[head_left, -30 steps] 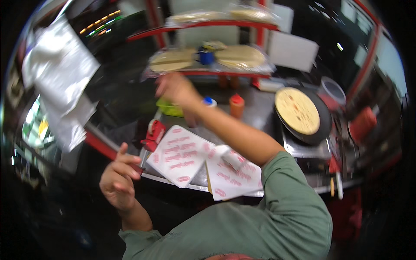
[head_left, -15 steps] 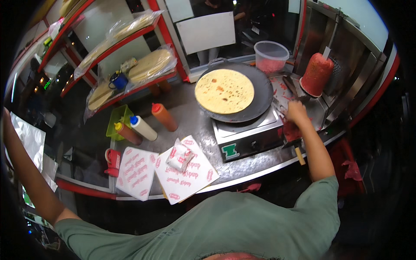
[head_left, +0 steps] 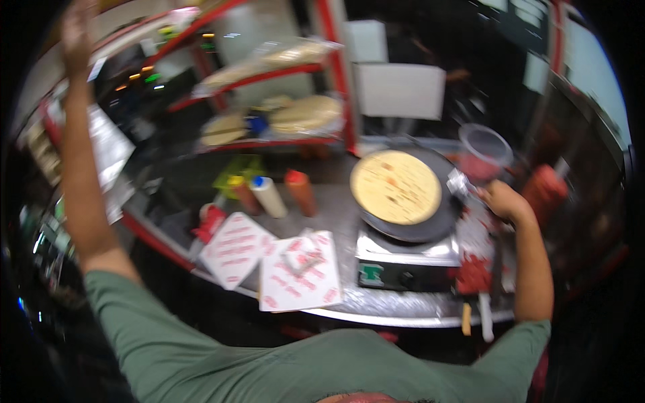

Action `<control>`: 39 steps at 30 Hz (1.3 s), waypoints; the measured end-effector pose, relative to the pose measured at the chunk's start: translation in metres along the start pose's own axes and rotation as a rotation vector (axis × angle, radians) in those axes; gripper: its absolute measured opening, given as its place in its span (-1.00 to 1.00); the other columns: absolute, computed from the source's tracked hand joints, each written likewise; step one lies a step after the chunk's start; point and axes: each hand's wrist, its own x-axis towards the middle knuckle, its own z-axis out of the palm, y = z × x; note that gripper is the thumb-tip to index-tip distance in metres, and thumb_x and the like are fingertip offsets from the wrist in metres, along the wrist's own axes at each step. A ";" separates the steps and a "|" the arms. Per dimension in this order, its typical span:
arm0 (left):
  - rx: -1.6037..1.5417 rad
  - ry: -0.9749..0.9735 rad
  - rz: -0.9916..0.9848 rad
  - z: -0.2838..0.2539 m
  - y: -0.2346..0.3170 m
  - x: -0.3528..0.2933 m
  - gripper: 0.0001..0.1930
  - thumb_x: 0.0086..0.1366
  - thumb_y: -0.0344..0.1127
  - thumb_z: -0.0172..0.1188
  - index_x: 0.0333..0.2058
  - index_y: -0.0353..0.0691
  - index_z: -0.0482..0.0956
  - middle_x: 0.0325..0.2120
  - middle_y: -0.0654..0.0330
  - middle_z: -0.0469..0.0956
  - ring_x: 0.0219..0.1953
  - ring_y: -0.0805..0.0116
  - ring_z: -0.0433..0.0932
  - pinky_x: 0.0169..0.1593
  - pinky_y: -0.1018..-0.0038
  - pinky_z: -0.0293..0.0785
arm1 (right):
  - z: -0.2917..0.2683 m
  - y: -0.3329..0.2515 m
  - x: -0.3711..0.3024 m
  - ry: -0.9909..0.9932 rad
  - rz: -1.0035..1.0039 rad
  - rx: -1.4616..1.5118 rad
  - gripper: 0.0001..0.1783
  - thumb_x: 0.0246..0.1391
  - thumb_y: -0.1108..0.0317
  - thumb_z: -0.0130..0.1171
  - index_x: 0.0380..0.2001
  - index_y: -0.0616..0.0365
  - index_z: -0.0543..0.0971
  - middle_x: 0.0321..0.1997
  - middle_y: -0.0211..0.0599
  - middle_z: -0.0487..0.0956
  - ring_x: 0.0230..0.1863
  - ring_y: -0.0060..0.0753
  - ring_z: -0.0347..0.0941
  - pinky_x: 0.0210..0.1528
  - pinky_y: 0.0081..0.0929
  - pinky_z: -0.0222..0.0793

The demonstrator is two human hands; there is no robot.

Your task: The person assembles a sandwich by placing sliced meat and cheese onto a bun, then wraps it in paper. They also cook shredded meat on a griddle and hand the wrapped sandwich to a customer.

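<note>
My right hand [head_left: 504,201] is closed round the handle of a metal spatula [head_left: 459,184], whose blade sits at the right rim of a dark round griddle pan [head_left: 447,213]. On the pan lies a round flatbread [head_left: 396,187] with browned spots. The pan rests on a steel stove [head_left: 410,258]. High at the far left, my left hand [head_left: 75,37] is raised with its fingers stretched upward, blurred and apparently holding nothing. Beside my right hand stands a red meat cone [head_left: 543,190] on a spit. A clear tub [head_left: 484,154] with reddish contents is behind it.
Three squeeze bottles [head_left: 300,193] stand left of the stove, near a green basket [head_left: 236,173]. Printed paper sheets [head_left: 299,295] bear a small wrapped packet [head_left: 302,257]. Red shelves hold bagged flatbreads [head_left: 306,114]. Chopped red meat [head_left: 474,274], a white handle [head_left: 485,317] and a yellowish handle [head_left: 466,319] are right of the stove.
The view has swung left, so the scene sits further right and is blurred. My left hand has come into view, raised. The spatula has lifted from beside the stove to the pan's rim.
</note>
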 end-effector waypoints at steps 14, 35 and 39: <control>0.843 -0.555 0.176 -0.092 0.056 -0.126 -0.82 0.38 -0.24 0.27 -0.17 -0.20 0.64 -0.38 0.12 0.67 -0.32 0.22 0.67 -0.19 0.34 0.55 | -0.083 -0.122 0.032 0.576 -0.160 -0.037 -0.74 0.18 0.17 0.26 -0.24 0.13 0.72 -0.21 0.01 0.65 -0.10 0.12 0.57 -0.04 -0.06 0.46; 1.208 -0.722 -0.394 -0.353 -0.110 -0.192 -0.64 0.52 -0.22 0.02 0.15 -0.23 0.57 0.04 -0.05 0.65 0.09 0.08 0.65 0.15 0.28 0.51 | 0.003 -0.046 0.108 0.179 0.062 0.210 -0.68 0.24 0.07 0.28 -0.20 0.10 0.73 -0.53 -0.13 0.65 -0.49 -0.12 0.61 -0.44 -0.15 0.48; 1.065 -0.622 -0.589 -0.361 -0.120 -0.191 -0.60 0.46 -0.16 0.21 0.16 -0.23 0.58 0.05 0.08 0.67 0.11 0.25 0.64 0.20 0.38 0.46 | -0.030 -0.069 0.098 0.585 -0.166 -0.184 -0.68 0.18 0.05 0.28 -0.19 0.02 0.74 -0.42 -0.17 0.66 -0.27 0.00 0.65 -0.23 -0.09 0.55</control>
